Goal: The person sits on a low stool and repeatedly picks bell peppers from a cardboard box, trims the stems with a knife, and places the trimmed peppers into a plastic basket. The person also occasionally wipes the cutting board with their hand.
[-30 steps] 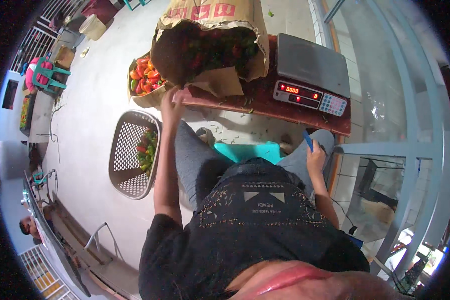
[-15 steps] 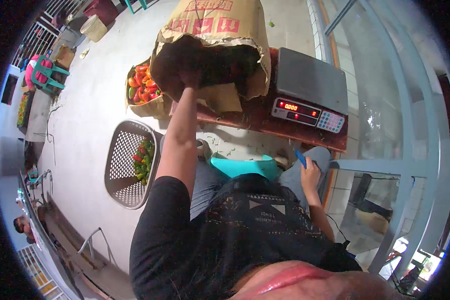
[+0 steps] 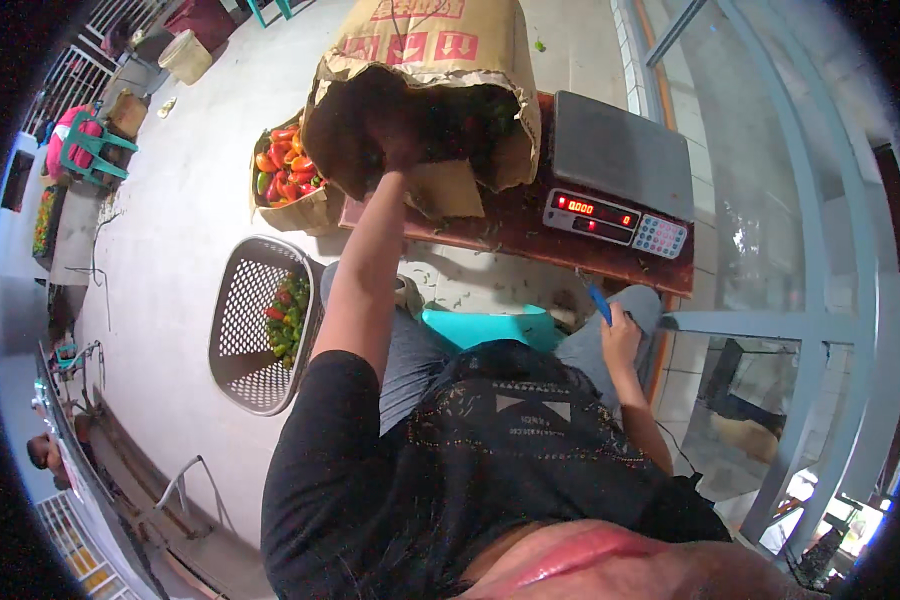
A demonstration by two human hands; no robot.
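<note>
My left arm reaches forward into the torn, dark mouth of a big brown carton with red printing. Inside it, my left hand is in deep shadow, so its fingers and anything in them cannot be made out. Dim green shapes show in the carton's right side. Near my right knee, my right hand is closed around a tool with a slim blue handle; its thin tip points forward, and its exact kind is unclear. A grey plastic basket at my left holds mostly green peppers with some red.
The carton rests on a red-brown bench, beside a digital scale. Left of it stands a smaller carton of red and orange peppers. A teal stool is between my legs. Metal-framed glass borders the right side.
My left forearm has shifted slightly to the right inside the carton's mouth. My right hand and the blue-handled tool stay nearly in place.
</note>
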